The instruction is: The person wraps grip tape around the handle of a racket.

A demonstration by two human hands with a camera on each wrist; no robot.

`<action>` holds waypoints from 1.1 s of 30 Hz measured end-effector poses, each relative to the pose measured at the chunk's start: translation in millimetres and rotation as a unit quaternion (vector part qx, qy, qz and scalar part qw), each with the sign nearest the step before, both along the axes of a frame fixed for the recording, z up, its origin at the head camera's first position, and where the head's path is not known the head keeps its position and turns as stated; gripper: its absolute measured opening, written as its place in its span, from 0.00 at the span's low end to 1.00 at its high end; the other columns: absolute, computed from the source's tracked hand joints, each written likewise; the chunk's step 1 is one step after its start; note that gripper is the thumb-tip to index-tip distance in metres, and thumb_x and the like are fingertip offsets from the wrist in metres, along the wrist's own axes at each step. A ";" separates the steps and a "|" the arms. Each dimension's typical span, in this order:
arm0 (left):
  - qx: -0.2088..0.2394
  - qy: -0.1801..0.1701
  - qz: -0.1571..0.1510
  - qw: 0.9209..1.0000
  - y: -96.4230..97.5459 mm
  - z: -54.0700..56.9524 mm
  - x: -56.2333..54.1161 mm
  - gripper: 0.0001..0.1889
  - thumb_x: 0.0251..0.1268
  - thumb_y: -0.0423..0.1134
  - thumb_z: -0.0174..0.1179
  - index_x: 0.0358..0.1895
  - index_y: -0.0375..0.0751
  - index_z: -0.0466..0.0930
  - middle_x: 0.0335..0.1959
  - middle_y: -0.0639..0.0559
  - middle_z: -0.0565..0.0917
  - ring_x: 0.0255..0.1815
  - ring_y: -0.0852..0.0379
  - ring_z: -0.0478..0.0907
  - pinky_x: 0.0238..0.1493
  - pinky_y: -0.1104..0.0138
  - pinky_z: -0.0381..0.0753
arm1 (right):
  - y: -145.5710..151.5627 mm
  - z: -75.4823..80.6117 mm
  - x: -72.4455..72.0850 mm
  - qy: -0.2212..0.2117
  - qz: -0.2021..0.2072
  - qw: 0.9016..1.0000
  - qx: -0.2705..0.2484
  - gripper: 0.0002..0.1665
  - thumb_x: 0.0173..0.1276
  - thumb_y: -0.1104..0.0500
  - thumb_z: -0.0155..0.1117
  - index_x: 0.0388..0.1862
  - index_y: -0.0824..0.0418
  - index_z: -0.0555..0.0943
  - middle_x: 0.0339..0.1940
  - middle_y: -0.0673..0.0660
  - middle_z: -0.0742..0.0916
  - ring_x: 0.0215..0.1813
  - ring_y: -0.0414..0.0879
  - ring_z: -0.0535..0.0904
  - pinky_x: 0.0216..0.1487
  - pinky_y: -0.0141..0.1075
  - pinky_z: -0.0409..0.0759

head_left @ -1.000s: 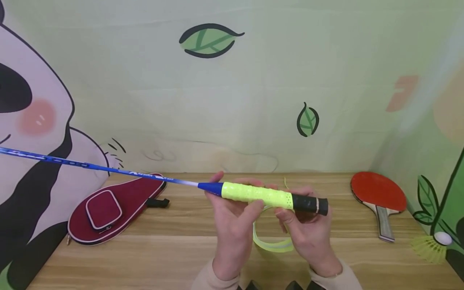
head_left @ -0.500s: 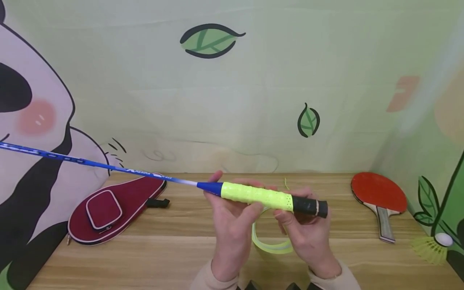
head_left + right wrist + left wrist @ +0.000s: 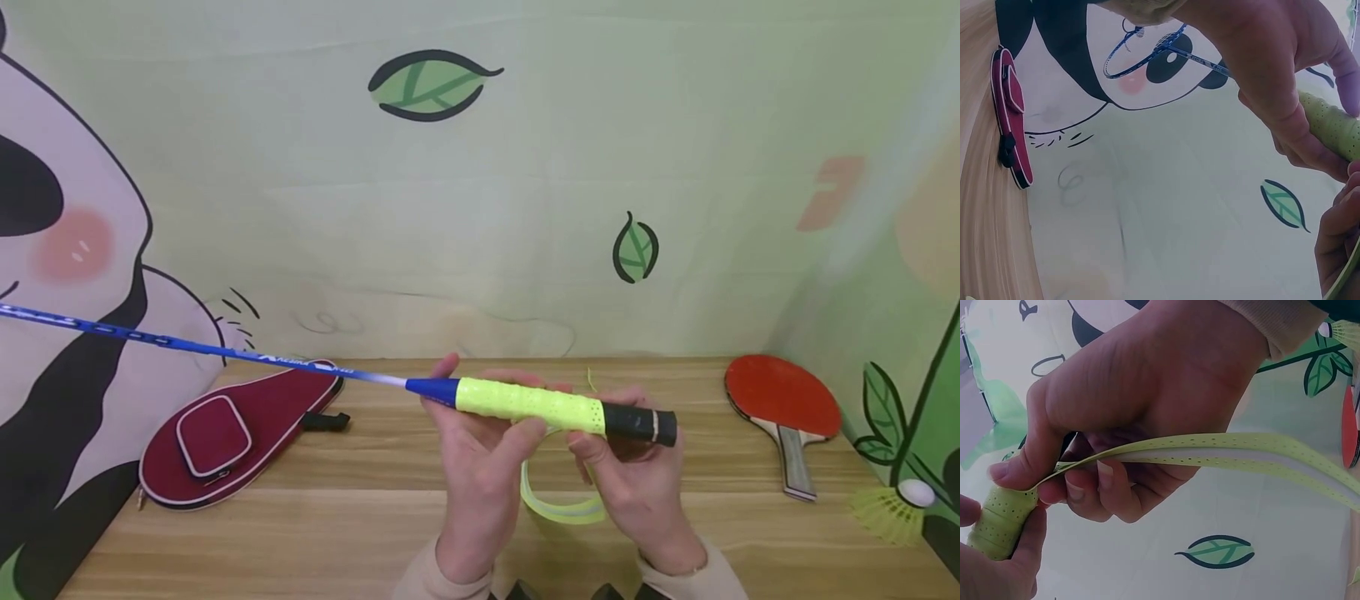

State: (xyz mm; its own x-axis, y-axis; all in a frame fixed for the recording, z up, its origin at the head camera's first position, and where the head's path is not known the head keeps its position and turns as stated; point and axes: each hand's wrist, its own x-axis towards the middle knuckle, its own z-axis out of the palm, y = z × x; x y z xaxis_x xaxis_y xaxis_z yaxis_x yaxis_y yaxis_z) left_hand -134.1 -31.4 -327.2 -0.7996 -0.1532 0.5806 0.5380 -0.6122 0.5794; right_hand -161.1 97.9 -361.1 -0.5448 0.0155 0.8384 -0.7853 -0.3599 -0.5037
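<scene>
White lettering is carried on the blue shaft point(image 3: 300, 362) of a badminton racket point(image 3: 375, 377), too small and soft for the brand to be made out with certainty. The racket is held tilted above a wooden table point(image 3: 337, 517), its black handle end point(image 3: 637, 422) lower and to the right.

The yellow wrap point(image 3: 502, 400) on its handle is grasped by the left hand point(image 3: 483, 479), the thumb set against the near side and the fingers curled behind. Yellow tape point(image 3: 1229, 440) is pinched between the thumb and fingers of the right hand point(image 3: 641, 492), where the wrap meets the bare black end.

That pinch is best shown from the left wrist: the perforated strip, with a pale band down its middle, is led out from under the thumb and over the curled fingers. In the head view only a loop of it is seen below the handle, between the hands. The racket's frame point(image 3: 1142, 64) is revealed in the right wrist view, set against a panda printed on the backdrop.

A maroon case point(image 3: 277, 404) is seen at left; at right, a red table tennis paddle point(image 3: 783, 396) and a yellow shuttlecock point(image 3: 892, 517).
</scene>
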 end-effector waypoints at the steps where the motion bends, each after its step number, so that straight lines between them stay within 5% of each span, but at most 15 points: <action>1: 0.001 -0.001 0.001 1.000 0.1 -0.3 0.2 0.40 0.52 0.15 0.53 0.63 0.47 0.45 0.43 0.44 0.79 0.41 0.44 0.85 0.49 0.59 0.83 | -0.1 -0.1 0.1 0.000 -0.002 1.000 0.001 0.17 0.58 0.73 0.70 0.39 0.79 0.71 0.21 0.55 0.80 0.14 0.43 0.71 0.10 0.33 0.68; 21: 0.000 -0.012 0.013 1.000 0.9 -4.1 -2.5 0.37 0.56 0.18 0.59 0.60 0.44 0.46 0.43 0.44 0.79 0.46 0.48 0.82 0.53 0.59 0.82 | -1.8 0.1 -1.5 -0.002 0.011 1.000 0.011 0.13 0.62 0.75 0.65 0.44 0.79 0.72 0.22 0.56 0.82 0.13 0.43 0.69 0.08 0.32 0.68; 33: 0.006 -0.033 0.014 0.999 2.7 0.2 -1.1 0.36 0.58 0.19 0.59 0.60 0.47 0.47 0.40 0.45 0.78 0.45 0.50 0.78 0.51 0.64 0.81 | 1.0 -0.3 -4.5 0.002 -0.016 1.000 0.010 0.15 0.60 0.74 0.68 0.42 0.79 0.73 0.21 0.55 0.79 0.13 0.42 0.69 0.09 0.31 0.68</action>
State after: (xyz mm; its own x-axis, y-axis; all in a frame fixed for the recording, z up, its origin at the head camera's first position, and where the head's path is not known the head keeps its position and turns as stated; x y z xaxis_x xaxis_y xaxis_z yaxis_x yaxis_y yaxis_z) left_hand -135.2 -28.7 -327.1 -0.8317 -0.1820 0.5245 0.5152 -0.6052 0.6070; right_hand -165.6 99.0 -361.4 -0.5407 0.0159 0.8410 -0.7986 -0.3237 -0.5073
